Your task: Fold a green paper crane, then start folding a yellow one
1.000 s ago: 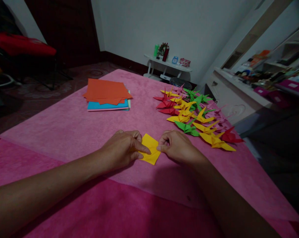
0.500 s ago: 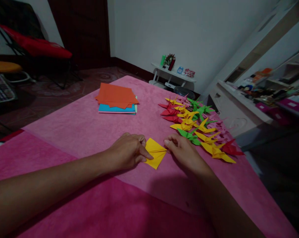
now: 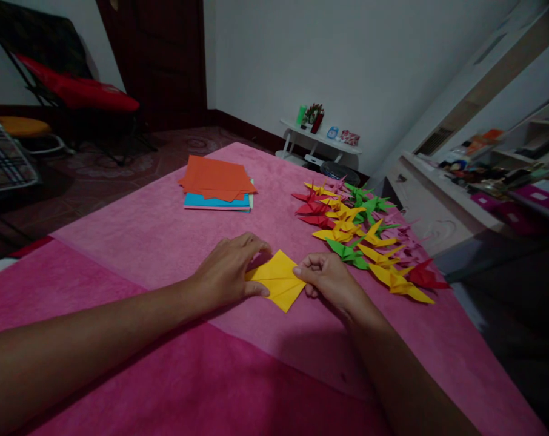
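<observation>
A yellow folded square of origami paper (image 3: 281,275) lies on the pink cloth with one corner toward me, crease lines running across it. At its left corner, my left hand (image 3: 229,266) holds it, thumb on the near side and fingers curved over the far side. The right corner is pinched between the thumb and fingers of my right hand (image 3: 326,275). Just beyond that hand stand folded paper cranes: a green crane (image 3: 349,251), a yellow crane (image 3: 397,278) and several more in red, yellow, green and pink.
A stack of orange paper (image 3: 217,175) rests over blue paper (image 3: 215,201) at the table's far left. The pink tablecloth (image 3: 133,357) covers the table. Behind are a red folding chair (image 3: 83,91), a small white shelf (image 3: 320,136) and a cluttered cabinet (image 3: 447,194) at right.
My left hand has moved from pressing an extended finger on the paper to gripping its left corner. My right thumb has come onto the right corner. The paper's top flap now looks flatter and wider.
</observation>
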`<state>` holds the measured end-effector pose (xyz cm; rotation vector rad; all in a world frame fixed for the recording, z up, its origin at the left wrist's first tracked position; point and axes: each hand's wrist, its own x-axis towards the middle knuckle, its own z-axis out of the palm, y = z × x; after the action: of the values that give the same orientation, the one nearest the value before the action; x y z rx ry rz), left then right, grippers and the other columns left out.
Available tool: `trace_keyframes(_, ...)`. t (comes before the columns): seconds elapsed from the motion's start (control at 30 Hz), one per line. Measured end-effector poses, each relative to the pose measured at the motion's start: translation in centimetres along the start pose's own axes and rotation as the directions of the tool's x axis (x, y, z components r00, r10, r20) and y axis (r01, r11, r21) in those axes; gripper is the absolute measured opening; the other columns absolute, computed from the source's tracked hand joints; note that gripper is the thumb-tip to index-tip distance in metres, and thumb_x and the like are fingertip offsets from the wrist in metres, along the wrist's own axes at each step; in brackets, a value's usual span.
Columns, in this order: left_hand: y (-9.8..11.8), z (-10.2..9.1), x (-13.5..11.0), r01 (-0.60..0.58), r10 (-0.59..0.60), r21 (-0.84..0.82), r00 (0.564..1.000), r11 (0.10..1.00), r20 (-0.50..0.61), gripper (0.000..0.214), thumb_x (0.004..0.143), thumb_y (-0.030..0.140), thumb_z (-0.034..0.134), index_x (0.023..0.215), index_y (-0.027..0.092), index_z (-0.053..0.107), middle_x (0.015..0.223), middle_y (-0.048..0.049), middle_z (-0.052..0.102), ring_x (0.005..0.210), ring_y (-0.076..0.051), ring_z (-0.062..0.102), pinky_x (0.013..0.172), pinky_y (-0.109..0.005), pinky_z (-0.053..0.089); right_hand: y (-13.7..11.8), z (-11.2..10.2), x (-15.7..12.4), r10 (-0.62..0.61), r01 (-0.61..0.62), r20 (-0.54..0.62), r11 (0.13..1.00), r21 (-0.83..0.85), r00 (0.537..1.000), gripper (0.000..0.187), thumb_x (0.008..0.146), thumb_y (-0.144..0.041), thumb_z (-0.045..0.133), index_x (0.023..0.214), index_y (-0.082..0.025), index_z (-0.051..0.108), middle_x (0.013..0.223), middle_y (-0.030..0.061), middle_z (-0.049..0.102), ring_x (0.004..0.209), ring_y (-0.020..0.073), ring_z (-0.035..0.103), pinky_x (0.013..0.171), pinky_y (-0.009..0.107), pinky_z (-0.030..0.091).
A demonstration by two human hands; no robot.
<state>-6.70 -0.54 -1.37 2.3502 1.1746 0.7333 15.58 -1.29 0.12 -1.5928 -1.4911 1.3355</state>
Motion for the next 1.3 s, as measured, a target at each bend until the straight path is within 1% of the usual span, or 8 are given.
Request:
trace_keyframes(0.07, -0.3, 0.1, 0.2, 0.075, -0.078, -0.078, 0.996, 0.994, -0.041, 0.069, 0.061, 0.045, 0.079, 0.120, 0.021, 0.052, 0.104, -0.0066, 0.062, 0.091, -0.022, 0.058, 0.077, -0.033, 0.043, 0.2, 0.2, 0.0, -0.047, 0.051, -0.066, 0.996, 0.070, 0.997, 0.025, 0.068, -0.037, 0.068, 0.062, -0.017, 0.054, 0.039, -0.0043, 0.052, 0.034, 0.0078, 0.044, 0.038, 0.018, 0.032)
trace_keyframes(0.17, -0.7, 0.2, 0.7, 0.179, -0.207, -0.290, 0.976, 0.940, -0.069, 0.065, 0.066, 0.037, 0.076, 0.122, 0.019, 0.049, 0.086, -0.0014, 0.063, 0.073, -0.016, 0.058, 0.065, -0.028, 0.044, 0.5, 0.5, 0.1, -0.113, 0.138, -0.156, 0.977, 0.162, 0.981, 0.028, 0.070, -0.040, 0.069, 0.065, -0.017, 0.054, 0.042, -0.0031, 0.056, 0.036, 0.0082, 0.046, 0.039, 0.018, 0.035)
trace_keyframes(0.3, -1.1, 0.2, 1.5, 0.221, -0.359, -0.666, 0.930, 0.713, -0.076, 0.053, 0.064, 0.030, 0.077, 0.110, 0.016, 0.054, 0.076, 0.0017, 0.060, 0.062, -0.011, 0.055, 0.056, -0.022, 0.042, 0.5, 1.2, -0.1, -0.108, 0.168, -0.211, 0.942, 0.292, 0.971, 0.031, 0.070, -0.043, 0.072, 0.068, -0.017, 0.056, 0.046, -0.0024, 0.058, 0.039, 0.0089, 0.050, 0.043, 0.020, 0.041)
trace_keyframes(0.43, -1.3, -0.1, 1.9, 0.173, -0.408, -0.874, 0.912, 0.454, -0.032, 0.043, 0.062, 0.027, 0.079, 0.095, 0.014, 0.055, 0.081, -0.0015, 0.065, 0.066, -0.011, 0.060, 0.059, -0.022, 0.046, 0.1, 2.0, -0.6, -0.087, 0.134, -0.139, 0.915, 0.380, 0.986, 0.033, 0.068, -0.044, 0.074, 0.071, -0.016, 0.056, 0.046, -0.0027, 0.057, 0.040, 0.0087, 0.049, 0.043, 0.020, 0.041)
trace_keyframes(0.6, -0.9, -0.4, 2.3, 0.213, -0.393, -0.919, 0.917, 0.333, 0.070, 0.044, 0.059, 0.025, 0.082, 0.092, 0.014, 0.055, 0.076, -0.0007, 0.067, 0.064, -0.011, 0.062, 0.061, -0.023, 0.047, -1.0, 2.6, -1.0, -0.099, 0.093, -0.006, 0.906, 0.412, 0.995, 0.036, 0.067, -0.041, 0.077, 0.089, -0.014, 0.064, 0.065, 0.0014, 0.066, 0.046, 0.0095, 0.053, 0.044, 0.021, 0.043)
trace_keyframes(0.73, -0.3, 0.0, 2.3, 0.269, -0.360, -0.908, 0.922, 0.321, 0.146, 0.040, 0.057, 0.026, 0.084, 0.085, 0.013, 0.058, 0.072, 0.0001, 0.067, 0.063, -0.011, 0.063, 0.064, -0.025, 0.048, -1.2, 3.0, -0.9, -0.075, 0.080, -0.030, 0.876, 0.476, 0.997, 0.036, 0.059, -0.034, 0.083, 0.086, -0.015, 0.067, 0.082, 0.0045, 0.071, 0.066, 0.0165, 0.064, 0.061, 0.027, 0.052)
trace_keyframes(1.1, -0.2, -0.2, 2.2, 0.318, -0.294, -0.882, 0.930, 0.348, 0.219, 0.025, 0.066, 0.030, 0.079, 0.070, 0.010, 0.064, 0.061, -0.0015, 0.066, 0.054, -0.008, 0.057, 0.055, -0.020, 0.042, -0.4, 3.6, -1.0, -0.036, 0.031, 0.000, 0.881, 0.473, 0.999, 0.034, 0.062, -0.033, 0.082, 0.089, -0.014, 0.072, 0.086, 0.0084, 0.075, 0.071, 0.0208, 0.069, 0.066, 0.030, 0.054)
trace_keyframes(1.3, -0.4, -0.6, 2.4, 0.384, -0.321, -0.810, 0.912, 0.444, 0.256, 0.029, 0.068, 0.034, 0.076, 0.063, 0.011, 0.059, 0.053, -0.0012, 0.065, 0.044, -0.006, 0.052, 0.045, -0.017, 0.031, -0.1, 3.2, -0.8, -0.036, 0.010, 0.052, 0.897, 0.441, 0.998, 0.035, 0.064, -0.033, 0.080, 0.090, -0.011, 0.070, 0.087, 0.0103, 0.074, 0.069, 0.0205, 0.067, 0.066, 0.031, 0.053)
